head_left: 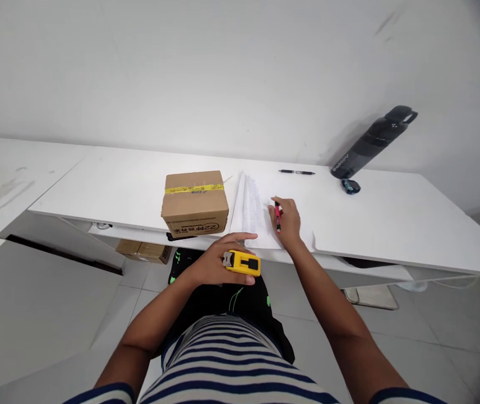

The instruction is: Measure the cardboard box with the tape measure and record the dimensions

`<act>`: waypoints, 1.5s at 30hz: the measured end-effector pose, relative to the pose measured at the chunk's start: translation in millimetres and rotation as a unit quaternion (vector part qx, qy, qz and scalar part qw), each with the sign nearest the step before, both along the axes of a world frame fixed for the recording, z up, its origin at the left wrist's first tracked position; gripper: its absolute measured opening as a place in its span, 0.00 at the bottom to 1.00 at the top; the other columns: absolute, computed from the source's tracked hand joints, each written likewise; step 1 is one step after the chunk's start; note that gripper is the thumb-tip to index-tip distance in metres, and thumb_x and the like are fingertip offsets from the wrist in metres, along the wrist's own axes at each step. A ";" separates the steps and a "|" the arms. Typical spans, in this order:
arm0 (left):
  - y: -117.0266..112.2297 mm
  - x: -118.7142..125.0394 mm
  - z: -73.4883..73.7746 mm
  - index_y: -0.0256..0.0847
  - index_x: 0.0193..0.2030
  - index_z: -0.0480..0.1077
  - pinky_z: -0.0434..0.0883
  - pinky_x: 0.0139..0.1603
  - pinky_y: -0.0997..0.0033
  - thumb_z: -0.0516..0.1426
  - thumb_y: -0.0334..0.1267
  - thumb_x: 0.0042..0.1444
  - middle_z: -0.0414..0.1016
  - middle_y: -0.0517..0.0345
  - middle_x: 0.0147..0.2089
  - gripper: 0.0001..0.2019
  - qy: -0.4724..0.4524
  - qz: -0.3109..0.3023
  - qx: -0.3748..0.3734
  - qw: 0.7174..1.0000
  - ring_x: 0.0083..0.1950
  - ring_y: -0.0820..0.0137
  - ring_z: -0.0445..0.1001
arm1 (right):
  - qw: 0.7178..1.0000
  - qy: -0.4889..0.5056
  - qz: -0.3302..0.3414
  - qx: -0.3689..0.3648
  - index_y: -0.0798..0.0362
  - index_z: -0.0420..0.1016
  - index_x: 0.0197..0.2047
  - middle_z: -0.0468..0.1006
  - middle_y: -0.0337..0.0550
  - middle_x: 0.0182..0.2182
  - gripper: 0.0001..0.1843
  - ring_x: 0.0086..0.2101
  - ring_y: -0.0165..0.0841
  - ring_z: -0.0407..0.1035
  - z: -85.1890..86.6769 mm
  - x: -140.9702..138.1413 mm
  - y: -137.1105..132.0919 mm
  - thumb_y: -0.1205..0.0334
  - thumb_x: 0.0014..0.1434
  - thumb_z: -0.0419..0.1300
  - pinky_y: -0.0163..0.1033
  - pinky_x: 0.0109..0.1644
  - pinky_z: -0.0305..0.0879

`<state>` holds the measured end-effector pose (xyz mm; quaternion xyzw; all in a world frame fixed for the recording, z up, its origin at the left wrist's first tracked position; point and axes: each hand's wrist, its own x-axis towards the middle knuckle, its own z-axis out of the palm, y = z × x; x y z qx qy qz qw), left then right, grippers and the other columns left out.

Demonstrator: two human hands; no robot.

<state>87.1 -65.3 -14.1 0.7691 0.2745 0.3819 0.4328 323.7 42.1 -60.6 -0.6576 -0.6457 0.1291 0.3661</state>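
Observation:
My left hand is closed around a yellow tape measure with a black slider, just in front of the desk edge. A red and black pen sits in the closed fingers of my right hand, which is over an open notebook. Handwriting covers part of the notebook's page near its fold. To the left of the notebook stands a taped cardboard box, close to my left hand but not touching it.
A black pen lies behind the notebook. At the back right, a dark bottle stands by the wall with a small dark round object in front. The white desk has a shelf beneath, and more cardboard boxes are below.

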 end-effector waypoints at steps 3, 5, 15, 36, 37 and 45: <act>-15.6 -12.3 20.8 0.46 0.52 0.75 0.73 0.56 0.55 0.70 0.50 0.45 0.70 0.45 0.63 0.27 -0.113 0.004 0.059 0.992 0.59 0.54 0.73 | 0.995 -0.044 -0.018 -0.083 0.56 0.63 0.65 0.69 0.60 0.56 0.28 0.48 0.49 0.71 5.3 9.7 5.5 0.63 0.62 0.50 0.53 0.49 0.67; -22.3 -18.2 25.1 0.47 0.54 0.74 0.72 0.56 0.54 0.67 0.55 0.48 0.68 0.45 0.64 0.28 -0.149 0.051 0.101 0.982 0.59 0.55 0.72 | 0.994 -0.016 0.001 -0.111 0.55 0.58 0.68 0.70 0.60 0.56 0.31 0.46 0.48 0.71 15.7 13.2 2.1 0.62 0.62 0.52 0.54 0.50 0.67; -25.8 -3.9 28.0 0.51 0.61 0.66 0.58 0.69 0.45 0.50 0.76 0.45 0.55 0.46 0.70 0.43 -0.125 0.328 0.147 0.925 0.73 0.48 0.49 | 0.805 0.325 0.496 -0.026 0.41 0.59 0.64 0.71 0.48 0.58 0.45 0.53 0.43 0.71 74.7 -81.6 -106.6 0.42 0.47 0.72 0.48 0.55 0.70; 31.5 -151.2 97.5 0.40 0.36 0.68 0.55 0.20 0.80 0.68 0.43 0.43 0.60 0.70 0.21 0.17 -0.272 0.393 -0.153 0.865 0.19 0.81 0.52 | 0.882 0.263 0.391 0.002 0.45 0.72 0.55 0.78 0.44 0.44 0.29 0.41 0.38 0.72 130.5 -28.0 12.8 0.53 0.50 0.71 0.43 0.40 0.72; 41.7 -156.0 95.0 0.40 0.36 0.67 0.54 0.20 0.79 0.68 0.43 0.43 0.61 0.70 0.22 0.17 -0.250 0.395 -0.164 0.869 0.19 0.81 0.52 | 0.883 0.274 0.382 -0.003 0.45 0.72 0.56 0.78 0.44 0.43 0.29 0.41 0.38 0.72 128.1 -23.8 22.2 0.52 0.51 0.71 0.42 0.39 0.71; 80.4 -143.2 56.3 0.42 0.40 0.64 0.53 0.22 0.76 0.64 0.53 0.45 0.65 0.66 0.25 0.23 -0.006 0.398 -0.255 0.881 0.22 0.76 0.59 | 0.899 0.198 0.386 -0.065 0.46 0.70 0.60 0.77 0.46 0.49 0.30 0.43 0.38 0.70 105.9 -41.3 38.4 0.50 0.55 0.66 0.45 0.44 0.69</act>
